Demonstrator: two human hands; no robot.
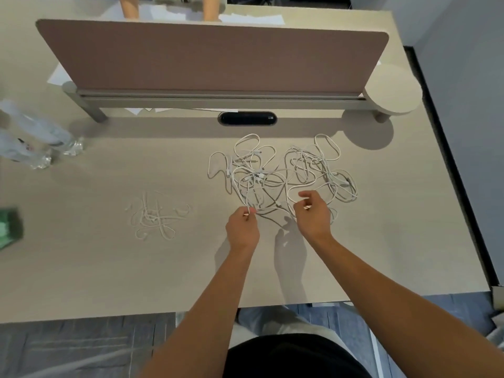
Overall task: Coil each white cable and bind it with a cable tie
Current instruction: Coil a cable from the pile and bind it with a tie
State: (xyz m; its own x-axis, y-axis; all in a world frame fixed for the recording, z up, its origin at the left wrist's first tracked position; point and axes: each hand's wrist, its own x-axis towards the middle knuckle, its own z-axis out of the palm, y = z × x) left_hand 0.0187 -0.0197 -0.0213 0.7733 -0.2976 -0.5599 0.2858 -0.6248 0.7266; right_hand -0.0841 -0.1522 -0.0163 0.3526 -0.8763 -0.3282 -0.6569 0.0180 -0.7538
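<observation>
Pinching a white cable strand (246,199) near its end, the left hand (242,227) had thumb and fingers curled tight on it at the near edge of the tangled cable pile (283,170). Right hand (313,214) sat just beside it, fingers curled at the pile's front – grip looked closed on another strand, though blur hid the contact. Pile lay mid-bench (109,268), in front of the brown divider panel (212,55). A loose heap of cable ties (156,216) lay well left of the hands – 2 plastic bottles (32,140) at far left.
</observation>
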